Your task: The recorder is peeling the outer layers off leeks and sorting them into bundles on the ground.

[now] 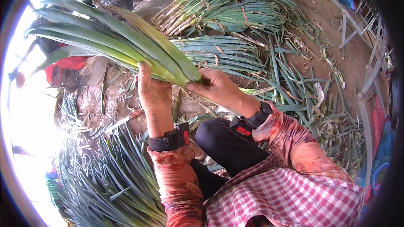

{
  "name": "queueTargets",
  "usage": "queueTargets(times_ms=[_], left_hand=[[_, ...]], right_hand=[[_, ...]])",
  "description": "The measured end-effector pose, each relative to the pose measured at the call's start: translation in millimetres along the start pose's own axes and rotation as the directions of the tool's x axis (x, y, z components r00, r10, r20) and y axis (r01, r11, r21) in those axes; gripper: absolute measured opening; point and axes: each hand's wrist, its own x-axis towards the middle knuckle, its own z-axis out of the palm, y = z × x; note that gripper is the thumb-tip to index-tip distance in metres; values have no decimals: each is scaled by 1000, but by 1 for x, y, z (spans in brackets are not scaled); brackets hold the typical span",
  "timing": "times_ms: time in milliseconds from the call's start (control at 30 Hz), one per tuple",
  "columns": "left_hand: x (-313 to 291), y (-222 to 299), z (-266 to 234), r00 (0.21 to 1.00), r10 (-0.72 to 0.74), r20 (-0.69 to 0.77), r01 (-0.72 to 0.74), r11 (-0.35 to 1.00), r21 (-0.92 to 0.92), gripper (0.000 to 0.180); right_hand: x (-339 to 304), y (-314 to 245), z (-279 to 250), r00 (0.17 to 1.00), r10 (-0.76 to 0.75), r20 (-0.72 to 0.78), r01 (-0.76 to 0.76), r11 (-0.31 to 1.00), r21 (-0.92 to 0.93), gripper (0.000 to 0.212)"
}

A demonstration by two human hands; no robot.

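Both my hands hold up a large green onion (pixel 139 48), its broad leaves fanning toward the upper left. My left hand (pixel 155 94) supports the leaves from below, thumb on the near side and fingers mostly hidden behind. At the right, my right hand (pixel 223 90) grips the plant where the leaves come together, thumb in front. One outer leaf along the top is yellowish-brown. The white stem end is hidden behind my right hand. Each wrist wears a black band with a red-marked box.
Tied green onions (pixel 227 8) lie on the soil ahead, with a looser pile (pixel 223 52) nearer. Another heap (pixel 109 176) spreads at my lower left. Stripped leaves (pixel 303 88) litter the ground on the right, beside a metal frame (pixel 366 122). My bent knee (pixel 227 143) is close below my hands.
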Motion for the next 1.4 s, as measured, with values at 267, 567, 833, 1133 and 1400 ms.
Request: queueTargets(times_ms=[267, 567, 833, 1133, 1400], left_hand=[[8, -7, -16, 955, 143, -262, -142, 990, 21, 49], [16, 25, -45, 897, 218, -385, -190, 976, 109, 40], [11, 27, -15, 914, 280, -293, -253, 959, 126, 28], [38, 15, -40, 872, 192, -451, -155, 981, 120, 23], [29, -20, -41, 784, 275, -556, -122, 947, 297, 29]], right_hand=[[3, -15, 8, 1000, -25, 18, 28, 982, -187, 23], [-76, -12, -34, 981, 130, 147, -72, 935, -348, 17], [-157, 43, -114, 974, 182, 138, -34, 713, -701, 14], [-119, -43, -62, 925, -25, 379, 235, 822, -519, 16], [-194, 49, -132, 927, 369, -70, -252, 472, -845, 20]])
